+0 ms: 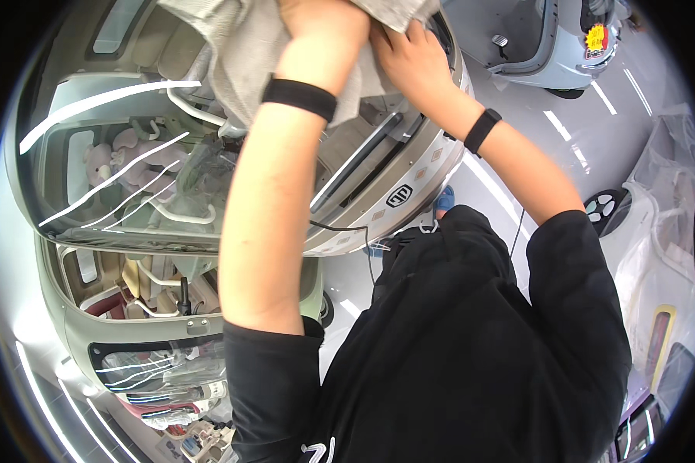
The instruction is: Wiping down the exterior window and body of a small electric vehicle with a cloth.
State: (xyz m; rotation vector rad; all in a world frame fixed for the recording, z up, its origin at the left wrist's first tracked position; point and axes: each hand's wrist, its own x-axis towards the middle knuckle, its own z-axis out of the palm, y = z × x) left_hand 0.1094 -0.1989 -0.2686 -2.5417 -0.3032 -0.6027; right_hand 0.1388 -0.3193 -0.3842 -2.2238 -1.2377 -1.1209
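Note:
A creased grey-beige cloth (243, 58) lies bunched over the upper part of a small vehicle's curved windshield (77, 193). My left hand (324, 23) is on the cloth at the top edge of the view; its fingers are out of sight. Beside it on the right, my right hand (415, 63) has its fingers bent over the cloth's edge, closed on it. Both wrists wear black bands. Below the hands, a black wiper (359, 162) rests along the glass above the vehicle's beige front panel (421, 174).
Behind the glass are a pink plush toy (120, 158) and white bars. A pale green vehicle (150, 336) stands close on the left. A light blue vehicle (529, 58) is at the far right, and a plastic-wrapped white one (633, 247) at the right. A thin black cable (367, 247) hangs near my legs.

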